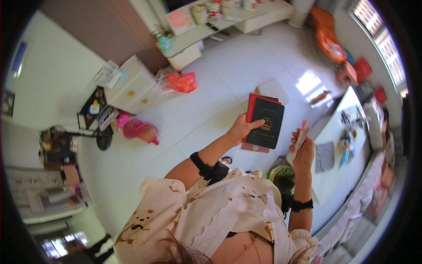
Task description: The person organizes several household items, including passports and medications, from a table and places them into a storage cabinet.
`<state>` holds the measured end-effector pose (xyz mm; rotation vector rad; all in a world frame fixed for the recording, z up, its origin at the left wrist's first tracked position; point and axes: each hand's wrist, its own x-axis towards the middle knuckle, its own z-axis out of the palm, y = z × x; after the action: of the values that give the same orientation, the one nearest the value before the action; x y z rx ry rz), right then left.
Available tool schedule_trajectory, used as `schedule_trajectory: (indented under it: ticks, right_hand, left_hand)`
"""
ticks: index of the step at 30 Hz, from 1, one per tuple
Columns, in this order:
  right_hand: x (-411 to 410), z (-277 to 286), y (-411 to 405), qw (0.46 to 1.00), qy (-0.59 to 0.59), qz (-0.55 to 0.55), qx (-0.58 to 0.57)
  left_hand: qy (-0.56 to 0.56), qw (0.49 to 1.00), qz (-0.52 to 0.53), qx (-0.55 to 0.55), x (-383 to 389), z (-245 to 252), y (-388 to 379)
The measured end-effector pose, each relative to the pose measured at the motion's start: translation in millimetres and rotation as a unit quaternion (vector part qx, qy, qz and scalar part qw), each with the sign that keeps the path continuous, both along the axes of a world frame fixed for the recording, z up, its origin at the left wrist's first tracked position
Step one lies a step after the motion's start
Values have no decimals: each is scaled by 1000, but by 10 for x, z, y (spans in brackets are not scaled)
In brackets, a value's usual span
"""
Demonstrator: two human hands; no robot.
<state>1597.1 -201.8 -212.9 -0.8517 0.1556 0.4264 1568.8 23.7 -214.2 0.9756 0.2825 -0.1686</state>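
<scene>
My left hand [243,129] grips a small stack of booklets, its thumb lying across the front one. That front booklet [271,132] is black with a gold emblem and gold writing; a red booklet [252,100] and a reddish card or paper [255,147] stick out behind it. To the right, my right hand [302,148] is closed around a narrow pale strip or packet [300,138] that bears writing and has a pink end. The two hands are apart, both raised above the tiled floor.
A white table [319,188] with a grey cloth [325,157] stands at the right. A lined bin [282,176] is beside it, and a white stool [273,90] lies beyond the booklets. Red bags [183,82], a pink bag [140,130] and a white drawer cabinet [132,87] are left.
</scene>
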Motion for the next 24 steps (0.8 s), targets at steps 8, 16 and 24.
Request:
schedule_trajectory:
  ticks: [8,16,24]
  right_hand:
    - [239,99,515,995,-13,92,-33]
    - [456,166,1217,975,-25,216,-33]
    - [880,253,1678,950,-66,303,-44]
  left_hand:
    - [-13,996,86,11,-100,15,463]
    - [23,982,188,-4,-244,44,901]
    - [22,957,289,-2,-108,45,1104]
